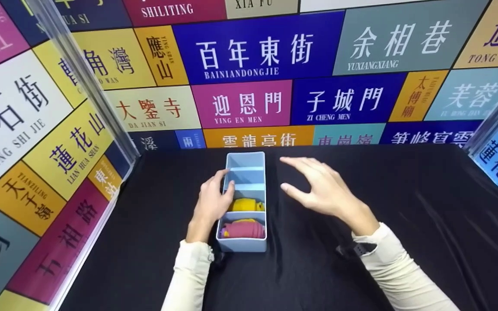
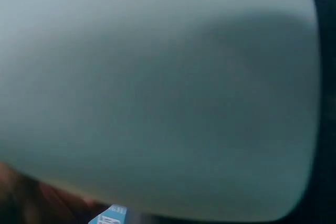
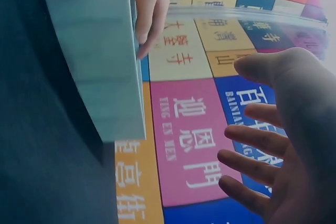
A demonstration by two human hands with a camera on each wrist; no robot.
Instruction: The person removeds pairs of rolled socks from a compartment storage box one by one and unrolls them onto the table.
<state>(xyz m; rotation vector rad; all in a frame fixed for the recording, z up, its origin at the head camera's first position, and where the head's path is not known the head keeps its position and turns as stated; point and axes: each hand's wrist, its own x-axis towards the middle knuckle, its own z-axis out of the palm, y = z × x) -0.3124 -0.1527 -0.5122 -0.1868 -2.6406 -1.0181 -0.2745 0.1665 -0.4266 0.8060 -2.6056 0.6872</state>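
A long pale blue storage box [image 1: 242, 246] with a row of compartments sits on the black cloth. My left hand [image 1: 211, 196] grips its left wall, the thumb bent over the rim. A rolled yellow fabric item [image 1: 245, 204] lies in one compartment; a rolled dusty-pink one [image 1: 244, 230], with some yellow beside it, fills the nearest. The two far compartments show bare bottoms. To the right of the box my right hand [image 1: 318, 185] hovers, fingers spread and holding nothing, as the right wrist view also shows. A blurred pale surface covers most of the left wrist view.
Black cloth [image 1: 309, 268] with creases at the right covers the table. Colourful sign panels [image 1: 257, 47] stand behind and at both sides. Clear plastic corner posts [image 1: 89, 77] rise at the back left and back right.
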